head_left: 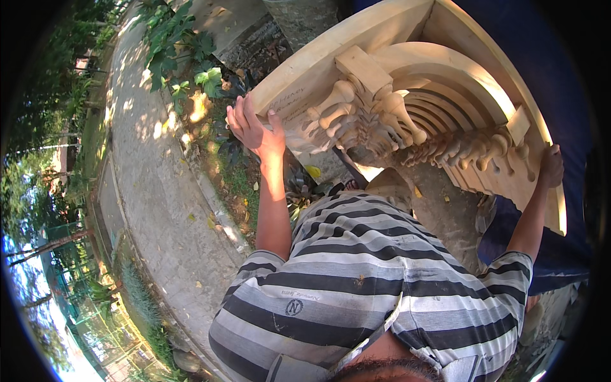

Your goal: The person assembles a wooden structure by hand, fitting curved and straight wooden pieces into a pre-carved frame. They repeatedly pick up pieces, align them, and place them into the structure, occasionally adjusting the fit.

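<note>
In front of me is a large, pale wooden arch piece [407,25] with a broad outer frame and several nested curved ribs inside. Two rows of carved, rounded posts [398,118] run along its lower side, under square blocks. There is handwriting on its left board. My left hand [258,130] grips the left edge of this board, thumb on the inner face and fingers round the outside. At the opposite side my right hand [552,167] is closed round the right edge. The piece is tilted, and its underside is hidden.
Dark blue sheeting [566,83] hangs behind and to the right of the wood. Leafy plants [172,48] and a low curb [219,216] lie to the left, beside a paved path [149,210]. A grey trunk-like post [302,22] stands at the back.
</note>
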`<state>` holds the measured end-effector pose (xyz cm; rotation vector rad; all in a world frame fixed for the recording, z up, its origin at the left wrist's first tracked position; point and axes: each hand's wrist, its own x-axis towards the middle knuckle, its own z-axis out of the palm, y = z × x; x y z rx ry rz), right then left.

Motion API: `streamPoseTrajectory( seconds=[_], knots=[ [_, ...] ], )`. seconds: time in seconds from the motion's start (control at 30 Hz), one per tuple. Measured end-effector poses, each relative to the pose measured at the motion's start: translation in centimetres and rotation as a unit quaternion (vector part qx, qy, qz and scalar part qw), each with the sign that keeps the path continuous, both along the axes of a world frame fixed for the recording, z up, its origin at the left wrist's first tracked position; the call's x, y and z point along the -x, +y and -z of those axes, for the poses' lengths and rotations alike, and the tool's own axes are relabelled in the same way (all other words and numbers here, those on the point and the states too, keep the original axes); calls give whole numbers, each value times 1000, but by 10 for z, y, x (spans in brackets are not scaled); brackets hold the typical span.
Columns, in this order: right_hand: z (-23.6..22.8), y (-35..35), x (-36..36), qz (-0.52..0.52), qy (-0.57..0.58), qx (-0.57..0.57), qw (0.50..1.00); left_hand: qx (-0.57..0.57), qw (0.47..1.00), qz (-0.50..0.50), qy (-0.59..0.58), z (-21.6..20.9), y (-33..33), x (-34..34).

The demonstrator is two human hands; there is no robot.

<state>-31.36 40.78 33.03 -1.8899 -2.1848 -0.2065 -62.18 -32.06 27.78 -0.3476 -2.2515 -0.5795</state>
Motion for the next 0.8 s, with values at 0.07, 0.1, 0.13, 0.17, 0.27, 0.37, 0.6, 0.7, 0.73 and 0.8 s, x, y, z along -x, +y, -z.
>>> streamPoseTrajectory(
  seconds=[0.07, 0.1, 0.13, 0.17, 0.27, 0.37, 0.6, 0.7, 0.73, 0.8],
  knots=[
    [0, -1, 0, -1, 1, 0, 1000, -1, 1000, 3, 1, 0, -1, 0],
    [0, 0, 1, -2, 3, 2, 1000, 1, 1000, 1, 3, 1, -2, 1],
    [0, 0, 1, -2, 5, 4, 1000, 3, 1000, -1, 4, 2, -2, 2],
    [-1, -1, 1, 1, 7, 3, 1000, 5, 1000, -4, 5, 3, -3, 2],
    [-1, -4, 3, 9, 12, 1, 1000, 10, 1000, -10, 2, 5, -3, 3],
    [-3, -6, 3, 7, 13, -1, 1000, 14, 1000, -6, 7, 6, -4, 4],
    [-1, -4, 2, -1, 17, -1, 1000, 10, 1000, -17, -2, 5, -1, 2],
    [0, 0, 0, 1, 13, 3, 1000, 12, 1000, -16, -1, 4, 0, 2],
    [1, 1, -1, 2, 11, 5, 1000, 13, 1000, -16, -1, 4, 0, 1],
    [-1, -2, 2, 5, 16, 7, 1000, 13, 1000, -18, -1, 3, 1, 2]
  ],
)
